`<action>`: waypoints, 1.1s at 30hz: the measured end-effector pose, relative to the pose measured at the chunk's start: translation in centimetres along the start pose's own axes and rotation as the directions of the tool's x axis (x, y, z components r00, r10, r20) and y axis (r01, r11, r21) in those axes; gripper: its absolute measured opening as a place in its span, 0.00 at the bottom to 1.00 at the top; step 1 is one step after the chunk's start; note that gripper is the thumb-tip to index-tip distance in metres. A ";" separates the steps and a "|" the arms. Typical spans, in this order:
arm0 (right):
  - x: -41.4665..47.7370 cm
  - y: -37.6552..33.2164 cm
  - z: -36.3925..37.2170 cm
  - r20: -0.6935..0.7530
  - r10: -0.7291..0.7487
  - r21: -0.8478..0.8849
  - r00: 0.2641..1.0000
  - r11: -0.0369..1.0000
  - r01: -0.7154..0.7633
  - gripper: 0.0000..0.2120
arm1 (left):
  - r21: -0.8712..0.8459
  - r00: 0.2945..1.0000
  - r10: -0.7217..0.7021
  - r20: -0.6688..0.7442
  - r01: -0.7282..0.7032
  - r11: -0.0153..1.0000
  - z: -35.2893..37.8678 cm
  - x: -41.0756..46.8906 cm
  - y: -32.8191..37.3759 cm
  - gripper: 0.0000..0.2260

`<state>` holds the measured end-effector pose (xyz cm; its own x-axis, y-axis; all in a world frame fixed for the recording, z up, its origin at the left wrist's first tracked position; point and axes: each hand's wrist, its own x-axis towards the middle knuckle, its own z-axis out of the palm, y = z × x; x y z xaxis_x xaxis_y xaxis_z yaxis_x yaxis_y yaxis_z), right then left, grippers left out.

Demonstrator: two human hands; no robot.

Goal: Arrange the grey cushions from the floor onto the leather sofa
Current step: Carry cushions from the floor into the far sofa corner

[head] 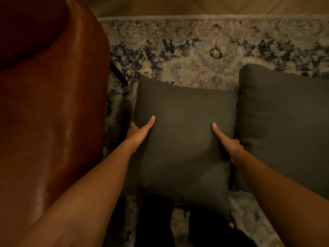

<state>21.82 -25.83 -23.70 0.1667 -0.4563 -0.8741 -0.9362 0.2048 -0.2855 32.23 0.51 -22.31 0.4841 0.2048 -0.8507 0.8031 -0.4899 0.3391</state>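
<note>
The left hand (138,133) and right hand (229,147) clamp opposite edges of the grey cushion (183,139) beside the leather sofa (53,104).

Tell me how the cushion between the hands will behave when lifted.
Probably soft and floppy: the cushion dents where the right hand grips it. Likely light for its puffy bulk. Its matte cloth should not slip from the left hand.

**Tight on both flanks, open ahead**

The leather sofa (53,107) walls off my left. Only a narrow strip of rug (195,50) separates it from the near grey cushion (185,139), and my left hand (140,131) fills that strip. The second grey cushion (284,131) crowds the right edge, with my right hand (227,142) in the seam. Beyond both cushions, the rug lies open.
</note>
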 end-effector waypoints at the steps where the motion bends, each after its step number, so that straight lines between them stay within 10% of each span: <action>1: 0.2 0.0 0.1 -0.019 -0.003 -0.042 1.000 0.999 0.002 0.70 | -0.004 1.000 0.003 -0.014 -0.004 1.000 0.2 0.1 0.0 0.49; 8: -0.3 0.0 0.7 -0.010 -0.035 -0.085 0.999 0.996 0.034 0.61 | -0.175 0.999 -0.031 0.027 0.035 0.984 -0.4 -0.5 0.4 0.59; 21: -7.8 -1.5 -1.9 0.077 -0.178 0.140 0.981 0.976 0.166 0.50 | -0.283 0.999 0.007 -0.032 -0.015 0.959 -3.0 -7.1 -0.5 0.47; 33: -21.9 -8.5 -11.9 -0.092 -0.399 -0.029 0.912 0.917 0.398 0.60 | -0.436 0.995 0.098 0.024 -0.078 0.896 -6.2 -21.3 4.4 0.52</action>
<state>22.42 -27.88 2.59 0.4968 -0.5779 -0.6475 -0.8011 -0.0185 -0.5982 27.58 -0.78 -0.25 0.5519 0.1358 -0.8228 0.8339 -0.0852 0.5453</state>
